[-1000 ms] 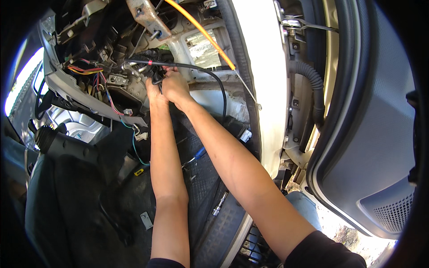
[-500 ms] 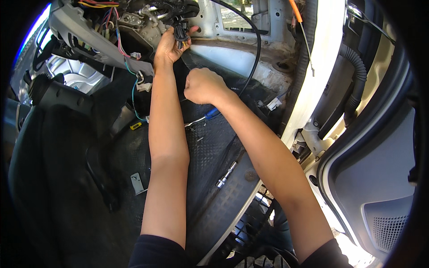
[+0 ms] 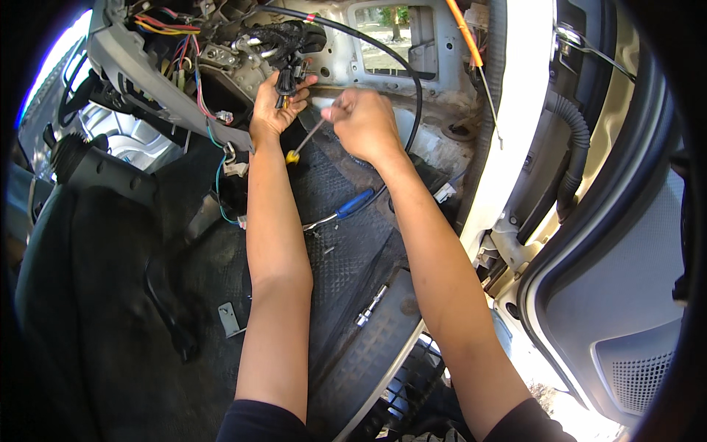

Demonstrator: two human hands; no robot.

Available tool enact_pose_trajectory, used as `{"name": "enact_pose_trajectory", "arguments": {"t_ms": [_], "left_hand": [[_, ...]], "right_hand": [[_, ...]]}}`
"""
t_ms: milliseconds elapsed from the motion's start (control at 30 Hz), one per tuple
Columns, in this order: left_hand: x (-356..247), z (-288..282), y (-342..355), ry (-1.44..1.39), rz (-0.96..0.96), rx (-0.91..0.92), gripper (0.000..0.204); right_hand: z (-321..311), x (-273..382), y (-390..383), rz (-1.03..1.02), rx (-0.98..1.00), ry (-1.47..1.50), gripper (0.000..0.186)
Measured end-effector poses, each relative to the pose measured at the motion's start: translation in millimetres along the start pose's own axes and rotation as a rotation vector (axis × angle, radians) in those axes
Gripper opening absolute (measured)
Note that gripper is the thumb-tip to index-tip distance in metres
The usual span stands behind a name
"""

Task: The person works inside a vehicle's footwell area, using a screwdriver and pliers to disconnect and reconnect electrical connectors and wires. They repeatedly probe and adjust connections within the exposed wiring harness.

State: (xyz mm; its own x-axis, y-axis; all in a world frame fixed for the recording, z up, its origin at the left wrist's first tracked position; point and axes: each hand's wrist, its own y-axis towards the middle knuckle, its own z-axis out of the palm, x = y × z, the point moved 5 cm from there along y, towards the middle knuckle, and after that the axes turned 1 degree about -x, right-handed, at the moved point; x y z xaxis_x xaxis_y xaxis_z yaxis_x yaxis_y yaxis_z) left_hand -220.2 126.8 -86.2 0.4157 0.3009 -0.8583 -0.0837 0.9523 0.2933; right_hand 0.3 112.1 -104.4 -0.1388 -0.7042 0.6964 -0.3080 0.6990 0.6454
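My left hand [image 3: 271, 109] is closed on a black wiring connector [image 3: 286, 82] below a tangle of taped harness and metal pipes [image 3: 269, 40] in the opened dashboard [image 3: 147, 81]. Just right of it, my right hand [image 3: 364, 125] is closed around a thin metal rod [image 3: 311, 137] with a yellow piece [image 3: 292, 157] at its lower end. Coloured wires [image 3: 169, 28] hang at the left of the dashboard. A black cable [image 3: 398, 59] loops behind my right hand.
On the dark floor mat [image 3: 331, 272] lie a blue-handled tool [image 3: 353, 205], a socket extension [image 3: 372, 306] and a small metal bracket [image 3: 230, 319]. A seat [image 3: 88, 280] is at left; the cream pillar [image 3: 515, 125] and open door [image 3: 611, 295] are at right. An orange cable [image 3: 464, 33] hangs nearby.
My right hand left the connector, came down and right, and is now raised again with the thin yellow-ended rod in it. My left hand stays on the connector. The view has shifted.
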Motion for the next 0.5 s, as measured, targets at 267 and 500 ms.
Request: {"name": "enact_pose_trajectory", "arguments": {"t_ms": [267, 500], "left_hand": [[0, -17, 6, 0.033, 0.092, -0.345, 0.042], [0, -23, 17, -0.2, -0.024, -0.073, 0.039]], "right_hand": [[11, 45, 42, -0.102, -0.369, 0.58, 0.02], [5, 60, 59, -0.1, -0.355, 0.229, 0.024]]}}
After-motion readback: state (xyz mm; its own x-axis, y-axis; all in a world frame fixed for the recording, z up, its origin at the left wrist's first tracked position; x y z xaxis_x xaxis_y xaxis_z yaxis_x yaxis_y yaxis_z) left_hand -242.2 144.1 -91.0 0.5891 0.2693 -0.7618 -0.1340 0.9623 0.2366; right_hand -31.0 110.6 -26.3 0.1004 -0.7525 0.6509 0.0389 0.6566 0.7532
